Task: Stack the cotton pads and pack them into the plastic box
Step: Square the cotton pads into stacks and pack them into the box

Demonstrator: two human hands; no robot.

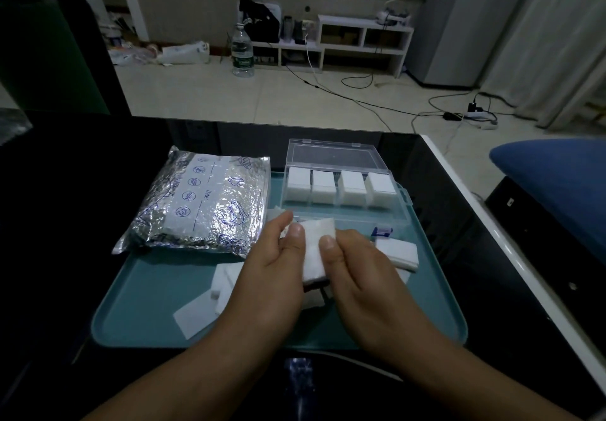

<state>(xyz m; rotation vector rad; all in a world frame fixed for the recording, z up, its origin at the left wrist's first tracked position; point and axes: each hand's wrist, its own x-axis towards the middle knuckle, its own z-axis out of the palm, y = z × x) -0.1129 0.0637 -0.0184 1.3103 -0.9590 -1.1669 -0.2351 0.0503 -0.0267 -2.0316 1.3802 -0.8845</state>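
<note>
Both hands, left hand (272,266) and right hand (354,269), pinch a cotton pad stack (316,250) above teal tray (137,306) | plastic box (344,191) just beyond | pads soft, light; hold by edges.

The room is dim. A pale tiled floor (269,92) runs to a light wall (196,1) at twelve o'clock, where a low white shelf unit (364,40) stands. A water bottle (242,50) stands on the floor at eleven o'clock. Black cables (360,102) trail to a power strip (475,114) at two o'clock. Pale curtains (551,43) hang at two o'clock.
</note>
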